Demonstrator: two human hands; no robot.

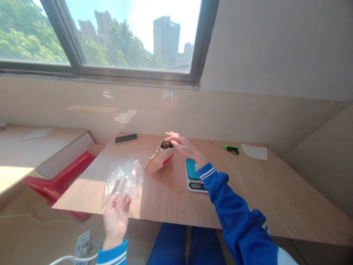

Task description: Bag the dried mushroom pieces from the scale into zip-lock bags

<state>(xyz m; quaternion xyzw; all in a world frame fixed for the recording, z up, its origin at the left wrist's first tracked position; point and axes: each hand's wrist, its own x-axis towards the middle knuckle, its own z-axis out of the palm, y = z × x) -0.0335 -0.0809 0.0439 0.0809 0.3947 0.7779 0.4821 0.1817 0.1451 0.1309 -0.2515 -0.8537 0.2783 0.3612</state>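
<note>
In the head view, my left hand point(118, 211) is palm up at the table's front edge. It holds a clear plastic zip bag point(125, 178) with a red seal strip by its near edge; some fingers show through the plastic. My right hand point(180, 144) reaches over the mouth of a brown paper pouch point(157, 162) with a red patch. Its fingers are stretched out and apart at the rim, the lower ones partly hidden. The pouch stands tilted, with dark brown pieces point(166, 145) showing inside; their kind is unclear. Under my right wrist lies a white kitchen scale point(190, 185) with a teal top.
A phone point(126, 138) lies at the table's back left. Toward the back right are a green-and-black screwdriver point(231, 149) and a white paper piece point(255, 151). A red stool point(59, 176) stands between this wooden table point(248, 198) and another at left. Cables and a power strip point(83, 243) are below.
</note>
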